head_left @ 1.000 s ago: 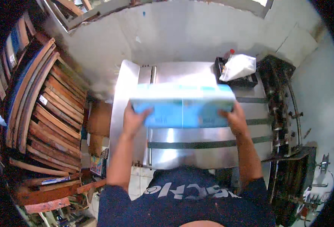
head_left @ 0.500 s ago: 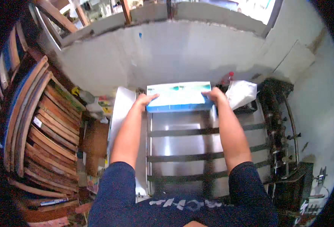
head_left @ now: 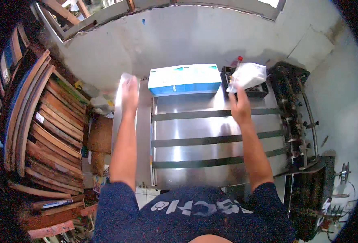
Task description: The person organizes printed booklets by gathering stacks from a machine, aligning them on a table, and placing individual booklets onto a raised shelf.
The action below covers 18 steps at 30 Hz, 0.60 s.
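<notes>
No longer clasped, the white-and-blue box point(head_left: 185, 79) rests at the far edge of the worktop point(head_left: 195, 128), apparently set down, freeing left hand point(head_left: 130, 91) and right hand point(head_left: 240, 106), each grip apart.

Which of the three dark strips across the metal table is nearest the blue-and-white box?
The uppermost strip, just in front of the box. The middle strip and lowest strip lie farther from it.

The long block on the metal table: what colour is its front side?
The block's front side is blue; the head view shows it best.
</notes>
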Available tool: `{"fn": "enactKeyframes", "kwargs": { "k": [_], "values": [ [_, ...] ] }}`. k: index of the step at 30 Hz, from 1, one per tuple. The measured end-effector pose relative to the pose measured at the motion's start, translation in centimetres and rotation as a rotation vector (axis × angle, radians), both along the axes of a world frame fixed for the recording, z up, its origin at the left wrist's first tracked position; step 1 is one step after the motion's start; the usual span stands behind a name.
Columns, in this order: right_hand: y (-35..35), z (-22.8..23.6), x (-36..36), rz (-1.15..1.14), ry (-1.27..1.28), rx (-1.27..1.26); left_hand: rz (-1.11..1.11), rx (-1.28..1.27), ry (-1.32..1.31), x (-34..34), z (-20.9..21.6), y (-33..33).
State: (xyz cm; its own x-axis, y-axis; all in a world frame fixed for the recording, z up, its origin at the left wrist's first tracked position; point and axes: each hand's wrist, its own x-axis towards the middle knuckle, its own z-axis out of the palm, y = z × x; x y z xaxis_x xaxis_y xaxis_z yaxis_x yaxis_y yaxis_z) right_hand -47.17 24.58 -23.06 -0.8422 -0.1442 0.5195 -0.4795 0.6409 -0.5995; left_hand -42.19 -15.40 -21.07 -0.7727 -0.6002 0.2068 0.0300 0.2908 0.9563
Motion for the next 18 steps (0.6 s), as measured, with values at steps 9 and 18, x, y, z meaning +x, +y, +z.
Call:
{"fn": "enactKeyframes", "kwargs": {
  "k": [9,18],
  "values": [
    [-6.2,-4.1,9.4,0.232,-0.321,0.724,0.366,0.05,0.029,33.1,-5.2,6.9],
    [-12.9,-5.6,20.9,1.065,0.008,0.675,0.633,-0.06,-0.257,46.8,-6.2,10.0]
  ]
}}
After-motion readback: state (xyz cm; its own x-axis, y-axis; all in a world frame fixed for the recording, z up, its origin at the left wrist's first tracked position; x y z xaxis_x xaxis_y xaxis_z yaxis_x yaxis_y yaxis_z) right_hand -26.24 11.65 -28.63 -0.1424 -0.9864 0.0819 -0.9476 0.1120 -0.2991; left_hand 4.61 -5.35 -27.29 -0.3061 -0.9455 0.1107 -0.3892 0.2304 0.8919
